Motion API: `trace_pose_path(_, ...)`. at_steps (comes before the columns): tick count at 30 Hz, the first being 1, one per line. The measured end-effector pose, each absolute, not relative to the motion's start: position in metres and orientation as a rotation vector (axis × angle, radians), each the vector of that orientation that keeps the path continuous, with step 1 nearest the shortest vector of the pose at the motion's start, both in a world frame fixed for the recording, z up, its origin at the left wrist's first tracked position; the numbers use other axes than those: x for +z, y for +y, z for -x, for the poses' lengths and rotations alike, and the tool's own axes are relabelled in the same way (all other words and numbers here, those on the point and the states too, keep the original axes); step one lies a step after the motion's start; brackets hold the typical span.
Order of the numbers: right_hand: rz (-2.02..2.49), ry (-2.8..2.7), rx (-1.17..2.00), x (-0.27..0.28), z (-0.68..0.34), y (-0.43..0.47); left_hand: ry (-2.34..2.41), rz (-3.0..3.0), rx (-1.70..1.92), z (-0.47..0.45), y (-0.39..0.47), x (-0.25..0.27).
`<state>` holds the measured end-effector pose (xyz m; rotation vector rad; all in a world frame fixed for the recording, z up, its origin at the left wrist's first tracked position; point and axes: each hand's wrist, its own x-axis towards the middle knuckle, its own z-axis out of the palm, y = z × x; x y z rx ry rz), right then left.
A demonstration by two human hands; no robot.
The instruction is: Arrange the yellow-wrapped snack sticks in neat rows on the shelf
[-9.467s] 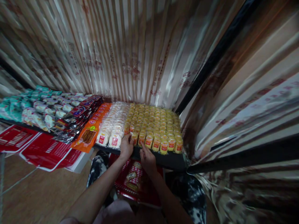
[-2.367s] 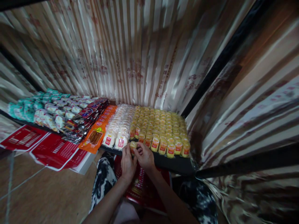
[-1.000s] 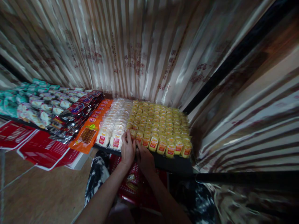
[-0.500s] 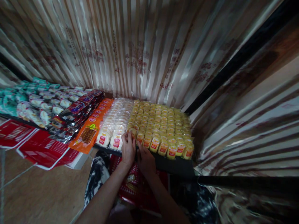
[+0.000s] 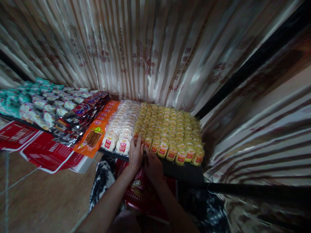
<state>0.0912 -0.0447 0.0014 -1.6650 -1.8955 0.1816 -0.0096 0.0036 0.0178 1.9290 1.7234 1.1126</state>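
Rows of small yellow snack packets (image 5: 163,149) with red labels stand on a black shelf (image 5: 181,171) in front of me. My left hand (image 5: 136,153) is at the front left corner of these rows, its fingers closed around a front packet that they mostly cover. Close beside it, my right hand (image 5: 153,165) has its fingers bent together, tips at the foot of the same front row. What lies between the right fingertips is hidden. White snack packets (image 5: 123,145) with red labels fill the columns just left of my left hand.
Left along the shelf lie an orange snack bag (image 5: 91,139), a stack of dark foil bags (image 5: 80,116), and white and teal packets (image 5: 12,100). Red boxes (image 5: 51,150) sit below. A striped curtain (image 5: 150,58) hangs behind; a black pole (image 5: 233,71) slants at right.
The view has shifted slightly, so the shelf sits a little further right. My left fingers have moved slightly over the front yellow packet; the right hand stays close by.
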Motion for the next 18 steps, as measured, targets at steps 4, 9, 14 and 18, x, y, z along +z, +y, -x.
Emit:
trace_pose_path(4, 1.676, -1.895, 0.180, 0.001, -0.091, -0.044, 1.785, -1.911, 1.099, 0.007, 0.001, 0.014)
trace_pose_path(9, 1.678, -1.875, 0.148, 0.001, -0.090, -0.045, 1.776, -1.960, 1.080, 0.007, 0.005, 0.012)
trace_pose_path(14, 1.648, -1.873, 0.096, -0.001, -0.091, -0.045, 1.761, -1.989, 1.066, 0.008, 0.001, 0.016)
trace_pose_path(18, 1.642, -1.882, 0.094, -0.002, -0.091, -0.044, 1.716, -2.043, 1.066, 0.008, -0.005, 0.016)
